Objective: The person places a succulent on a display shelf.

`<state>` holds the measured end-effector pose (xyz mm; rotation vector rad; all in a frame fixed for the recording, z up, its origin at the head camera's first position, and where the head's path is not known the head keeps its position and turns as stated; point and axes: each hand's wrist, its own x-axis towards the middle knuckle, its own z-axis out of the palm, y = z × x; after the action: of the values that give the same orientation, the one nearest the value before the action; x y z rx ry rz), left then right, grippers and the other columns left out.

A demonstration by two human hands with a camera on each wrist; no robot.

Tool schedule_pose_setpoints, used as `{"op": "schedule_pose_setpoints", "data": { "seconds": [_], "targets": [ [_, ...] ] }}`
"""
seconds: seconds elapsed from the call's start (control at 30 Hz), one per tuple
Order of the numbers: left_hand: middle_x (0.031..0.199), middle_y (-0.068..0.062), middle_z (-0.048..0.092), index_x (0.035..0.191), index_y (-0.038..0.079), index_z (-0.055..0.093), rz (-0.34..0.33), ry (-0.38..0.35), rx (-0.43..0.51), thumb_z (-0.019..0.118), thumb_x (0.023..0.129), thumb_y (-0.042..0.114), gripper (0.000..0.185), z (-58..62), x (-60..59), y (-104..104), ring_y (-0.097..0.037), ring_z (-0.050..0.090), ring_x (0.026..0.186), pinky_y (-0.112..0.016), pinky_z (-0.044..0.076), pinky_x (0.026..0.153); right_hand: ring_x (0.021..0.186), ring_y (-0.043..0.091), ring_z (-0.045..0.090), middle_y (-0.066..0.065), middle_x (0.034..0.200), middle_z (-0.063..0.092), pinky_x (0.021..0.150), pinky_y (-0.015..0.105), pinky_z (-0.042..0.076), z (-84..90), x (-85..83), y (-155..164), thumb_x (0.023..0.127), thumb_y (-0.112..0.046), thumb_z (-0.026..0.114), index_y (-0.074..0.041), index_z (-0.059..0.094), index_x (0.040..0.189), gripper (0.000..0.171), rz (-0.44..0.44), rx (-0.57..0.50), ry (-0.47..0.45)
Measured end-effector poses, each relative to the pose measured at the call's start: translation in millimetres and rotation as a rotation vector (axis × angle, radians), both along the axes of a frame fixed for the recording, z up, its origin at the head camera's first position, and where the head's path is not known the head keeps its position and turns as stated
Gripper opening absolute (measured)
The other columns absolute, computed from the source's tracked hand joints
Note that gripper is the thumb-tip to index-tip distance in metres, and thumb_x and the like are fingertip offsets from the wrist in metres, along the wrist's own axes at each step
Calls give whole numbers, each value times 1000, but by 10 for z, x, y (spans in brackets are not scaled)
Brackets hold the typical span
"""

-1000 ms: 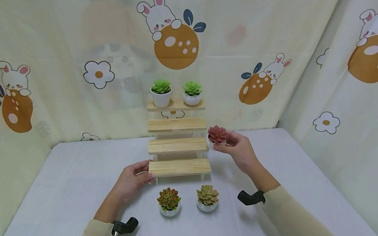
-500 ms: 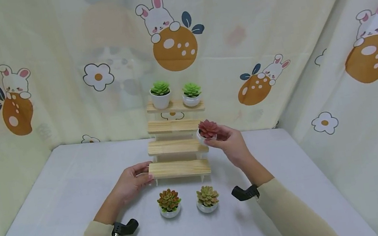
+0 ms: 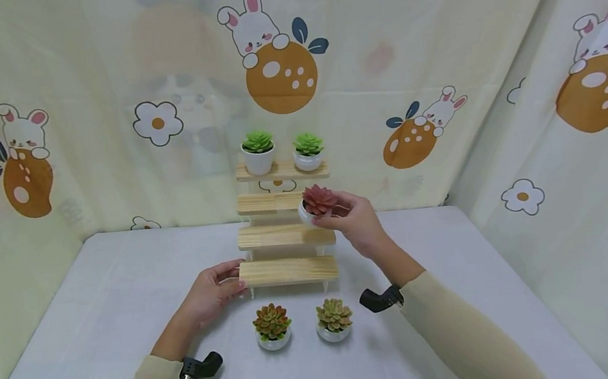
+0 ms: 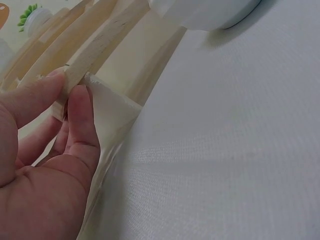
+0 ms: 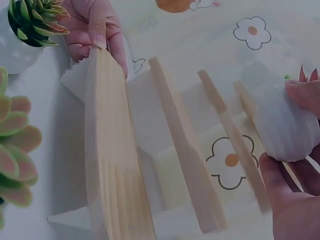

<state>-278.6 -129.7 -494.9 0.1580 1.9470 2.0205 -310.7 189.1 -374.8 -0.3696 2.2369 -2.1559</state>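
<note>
White table (image 3: 94, 325), stepped wooden shelf (image 3: 285, 237); left hand (image 3: 210, 292) pinching its bottom step, right hand (image 3: 353, 225) gripping red succulent pot (image 3: 315, 204).

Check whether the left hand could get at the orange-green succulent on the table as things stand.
Probably yes. The left hand grips the lowest shelf end, and the orange-green succulent stands just in front, with nothing between; it must let go first.

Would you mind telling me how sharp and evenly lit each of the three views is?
Head view: bright, even light, soft shadows, wide-angle bending at the edges, the red succulent crisp. Left wrist view: the left hand is close and slightly soft, and the pot above is washed out. Right wrist view: hazy and low in contrast, with the near succulent blurred.
</note>
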Motion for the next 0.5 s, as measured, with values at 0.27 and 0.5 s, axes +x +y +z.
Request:
{"op": "schedule_pose_setpoints", "data": {
  "seconds": [0.27,0.5],
  "targets": [
    [136,-22,55,152,-2,44,7,-7,7,65,96,-3,60,-2,-10,7,-14,66,104,-24,62,87,100,10,70,6,118,71,84,18,60,77,-34,-128,83,7,79,3,63,134,53,14,33,28],
    [135,-22,55,152,-4,42,2,5,11,65,96,-4,61,0,-5,-2,-13,66,103,-24,62,87,96,9,71,1,110,74,81,19,60,85,-111,-206,84,1,81,0,66,131,50,18,98,54]
  ]
}}
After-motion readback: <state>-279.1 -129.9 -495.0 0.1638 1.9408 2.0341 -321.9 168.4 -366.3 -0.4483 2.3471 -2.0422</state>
